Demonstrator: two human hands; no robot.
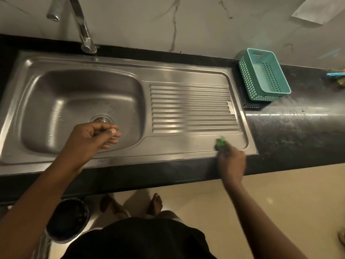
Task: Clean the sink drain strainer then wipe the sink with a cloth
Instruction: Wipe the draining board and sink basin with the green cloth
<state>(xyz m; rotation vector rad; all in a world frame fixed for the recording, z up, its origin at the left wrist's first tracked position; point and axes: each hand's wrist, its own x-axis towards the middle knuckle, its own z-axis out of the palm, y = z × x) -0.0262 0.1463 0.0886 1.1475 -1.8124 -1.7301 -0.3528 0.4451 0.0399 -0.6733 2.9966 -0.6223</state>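
Observation:
A steel sink [28,101] is set in a black counter, with a round drain strainer [101,119] sitting in the basin floor. My left hand [93,136] hovers over the front of the basin just below the strainer, its fingers loosely curled with nothing visible in them. At the front right corner of the ribbed drainboard [192,109], my right hand [231,161] grips a small green scrub cloth [220,143] and presses it onto the steel. The cloth and right hand are blurred.
A curved chrome tap [84,32] rises behind the basin. A teal plastic basket [263,75] stands on the black counter [291,131] right of the sink. A dark bucket [69,219] sits on the floor below, beside my bare feet.

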